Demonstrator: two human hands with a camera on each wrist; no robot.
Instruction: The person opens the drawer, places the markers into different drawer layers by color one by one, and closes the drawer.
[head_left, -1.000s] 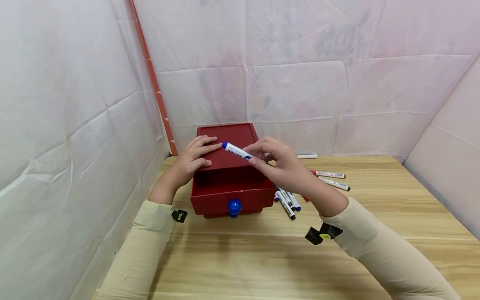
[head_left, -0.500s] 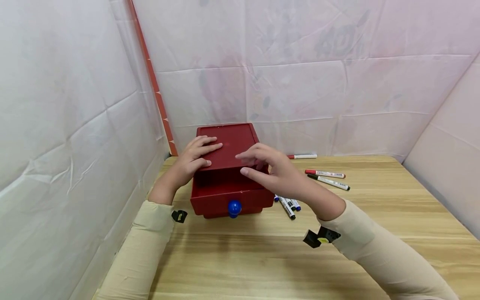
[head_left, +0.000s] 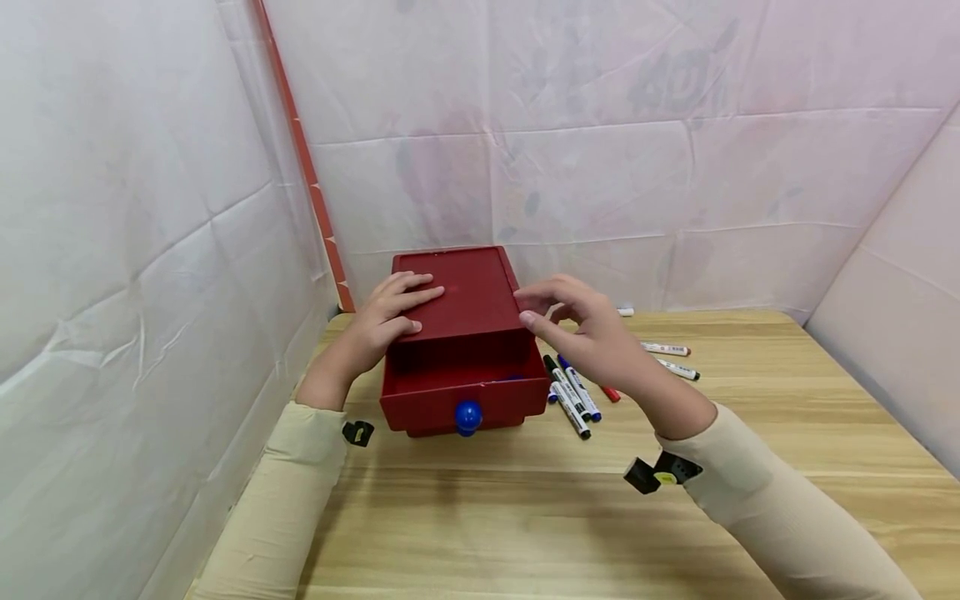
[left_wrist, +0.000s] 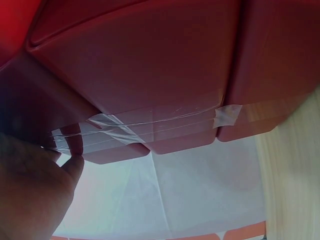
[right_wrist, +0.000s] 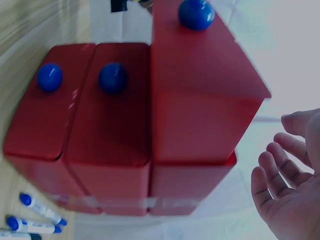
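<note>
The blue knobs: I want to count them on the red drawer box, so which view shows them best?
The right wrist view: three blue knobs show on the drawer fronts of the red drawer box. The head view shows only the one on the open top drawer. The left wrist view shows none, just the box's underside and tape.

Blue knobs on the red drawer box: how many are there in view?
3. Top knob on the pulled-out top drawer, middle knob on the middle drawer, lowest knob on the lowest drawer. None seems hidden.

Access around red drawer box (head_left: 457,308)

Left side is hemmed by the sheeted wall (head_left: 150,250); right side is blocked by scattered markers (head_left: 573,392); near tabletop (head_left: 487,517) is left open.
</note>
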